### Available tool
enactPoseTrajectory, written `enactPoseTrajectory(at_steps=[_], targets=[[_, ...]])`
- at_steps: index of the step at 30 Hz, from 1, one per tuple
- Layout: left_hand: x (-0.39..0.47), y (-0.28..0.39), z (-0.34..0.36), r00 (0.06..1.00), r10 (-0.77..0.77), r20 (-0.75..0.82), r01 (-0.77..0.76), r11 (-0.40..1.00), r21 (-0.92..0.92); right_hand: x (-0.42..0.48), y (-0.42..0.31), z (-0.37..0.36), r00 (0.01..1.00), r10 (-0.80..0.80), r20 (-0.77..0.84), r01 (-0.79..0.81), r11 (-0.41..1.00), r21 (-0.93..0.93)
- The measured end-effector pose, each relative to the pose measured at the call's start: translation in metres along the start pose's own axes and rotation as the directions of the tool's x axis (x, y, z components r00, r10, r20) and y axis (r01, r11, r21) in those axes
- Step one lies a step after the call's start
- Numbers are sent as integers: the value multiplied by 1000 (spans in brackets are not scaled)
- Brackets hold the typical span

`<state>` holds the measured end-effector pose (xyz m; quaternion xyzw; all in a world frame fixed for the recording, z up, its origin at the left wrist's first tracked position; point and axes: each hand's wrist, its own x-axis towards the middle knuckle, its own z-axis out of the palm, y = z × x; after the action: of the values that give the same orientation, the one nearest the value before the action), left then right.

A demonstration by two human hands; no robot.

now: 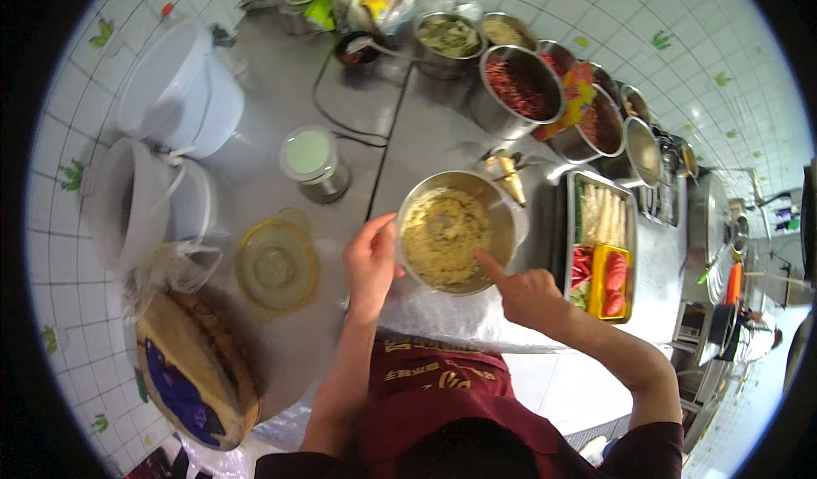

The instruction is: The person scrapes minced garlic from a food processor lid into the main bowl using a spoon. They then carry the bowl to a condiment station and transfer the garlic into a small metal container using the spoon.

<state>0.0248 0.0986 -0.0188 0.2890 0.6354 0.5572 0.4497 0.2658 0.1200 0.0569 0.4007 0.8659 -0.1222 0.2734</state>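
A round stainless steel bowl [504, 217] stands on the steel counter in front of me, with a yellow crumbly mixture [443, 236] inside. My left hand [373, 258] grips the bowl's left rim, thumb and fingers on its wall. From the right, my right hand [530, 290] reaches over the near rim, its index finger extended to the mixture and the other fingers curled; it holds nothing. Behind the bowl's right side lies a yellowish, pointed object [507, 175], its kind unclear. To the left are an empty-looking glass bowl [276, 267] and a lidded jar [313, 156].
Several steel pots [520, 92] of ingredients line the back right. A steel tray [632, 223] of cut foods sits at the right. White plastic buckets [182, 89] and round wooden boards [191, 364] are at the left. A person [753, 338] stands far right.
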Motion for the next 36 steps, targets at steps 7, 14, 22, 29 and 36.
enactPoseTrajectory(at_steps=[7, 14, 22, 29, 36], targets=[[0, -1, 2, 999, 11, -49, -9, 999, 50, -46, 32, -35, 966, 25, 259, -121, 925, 361], [3, 2, 8, 999, -7, -39, 8, 1000, 13, -11, 73, -5, 911, -354, 211, -360, -435, 826], [-6, -2, 0, 998, -12, -54, 13, 1000, 25, -31, 45, -43, 1000, -18, 22, -16, 307, 952], [-10, 2, -1, 1000, 11, -28, -8, 992, 125, -34, 50, -1, 966, 46, -254, 0, 984, 179], [-9, -1, 7, 1000, 0, -3, 0, 999, 40, -17, 62, 28, 982, -82, -168, 83, 997, -2]])
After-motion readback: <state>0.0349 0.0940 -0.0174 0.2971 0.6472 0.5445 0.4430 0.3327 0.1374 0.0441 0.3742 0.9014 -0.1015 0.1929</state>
